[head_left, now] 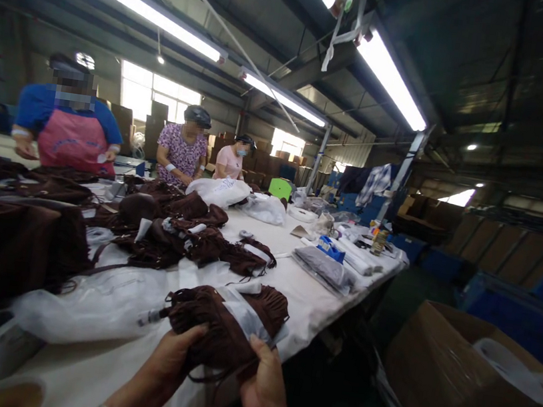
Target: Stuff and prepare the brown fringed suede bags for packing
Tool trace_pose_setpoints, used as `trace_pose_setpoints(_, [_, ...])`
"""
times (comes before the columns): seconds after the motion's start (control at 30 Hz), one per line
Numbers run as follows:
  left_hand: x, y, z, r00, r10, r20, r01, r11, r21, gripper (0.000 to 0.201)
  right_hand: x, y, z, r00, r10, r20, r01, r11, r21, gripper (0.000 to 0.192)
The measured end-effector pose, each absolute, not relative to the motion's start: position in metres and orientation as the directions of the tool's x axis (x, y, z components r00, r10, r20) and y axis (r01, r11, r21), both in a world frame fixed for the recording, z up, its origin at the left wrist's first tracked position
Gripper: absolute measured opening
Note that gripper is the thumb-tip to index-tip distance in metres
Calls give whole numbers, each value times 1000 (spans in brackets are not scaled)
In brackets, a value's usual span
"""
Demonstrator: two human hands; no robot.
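A dark brown fringed bag point(226, 332) is held up between my two hands at the near edge of the table. My left hand point(177, 355) grips its left end, thumb on top. On the right side, my right hand point(264, 372) pinches the bag with the thumb pressed near a strip of clear plastic wrap point(245, 311) that runs across it. The fingers of both hands are mostly hidden beneath the bag. Thin fringe strands hang below it. Just left of the bag lies a crumpled clear plastic bag point(100, 304) on the white table point(306, 316).
More brown bags point(186, 232) are heaped on the left and middle of the table. A stack of grey plastic packets point(323, 268) and a blue tape dispenser point(330, 249) lie to the right. An open cardboard box point(468, 386) stands beside the table. Several co-workers point(183, 144) stand across it.
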State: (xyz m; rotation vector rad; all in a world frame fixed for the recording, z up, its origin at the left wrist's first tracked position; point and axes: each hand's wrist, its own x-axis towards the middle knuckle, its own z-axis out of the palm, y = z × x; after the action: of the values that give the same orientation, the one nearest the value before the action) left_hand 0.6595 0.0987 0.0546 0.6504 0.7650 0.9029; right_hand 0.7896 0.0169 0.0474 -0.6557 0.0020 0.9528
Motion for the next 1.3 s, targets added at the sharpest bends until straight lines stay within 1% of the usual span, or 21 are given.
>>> trace_pose_setpoints(0.1, [661, 94, 66, 407, 882, -238, -461, 424, 780, 34, 792, 13, 54, 611, 757, -231, -734, 433, -524, 65])
trace_pose_setpoints(0.23, [659, 91, 79, 390, 907, -159, -491, 351, 797, 50, 795, 9, 61, 602, 787, -134, -713, 453, -536, 71])
trace_pose_setpoints(0.43, [655, 91, 89, 343, 931, -127, -530, 303, 792, 65, 791, 8, 69, 576, 817, -35, -688, 460, -561, 73])
trace_pose_setpoints(0.53, [652, 96, 93, 338, 930, -143, -552, 318, 771, 60, 786, 8, 79, 538, 842, 39, -681, 462, -568, 73])
trace_pose_setpoints(0.73, [638, 105, 102, 309, 906, -289, -579, 420, 699, 38, 777, -1, 96, 382, 909, 165, -682, 398, -613, 64])
trace_pose_setpoints(0.8, [632, 107, 101, 306, 911, -276, -581, 409, 704, 35, 776, -2, 95, 365, 917, 162, -688, 383, -617, 61])
trace_pose_setpoints(0.9, [625, 109, 97, 314, 926, -208, -568, 359, 741, 35, 774, 1, 90, 379, 919, 108, -699, 361, -617, 63])
trace_pose_setpoints(0.97, [621, 109, 97, 317, 937, -148, -551, 310, 775, 41, 773, 3, 86, 383, 921, 66, -715, 341, -610, 64])
trace_pose_setpoints(1.13, [614, 107, 108, 312, 950, -25, -517, 191, 834, 66, 767, 8, 83, 352, 936, 17, -756, 295, -584, 66])
trace_pose_setpoints(1.2, [612, 107, 110, 313, 950, 15, -514, 156, 843, 69, 765, 8, 84, 345, 938, -12, -764, 274, -584, 69])
trace_pose_setpoints(1.3, [606, 110, 108, 321, 945, 62, -511, 118, 851, 68, 761, 8, 85, 358, 933, -45, -778, 271, -566, 71])
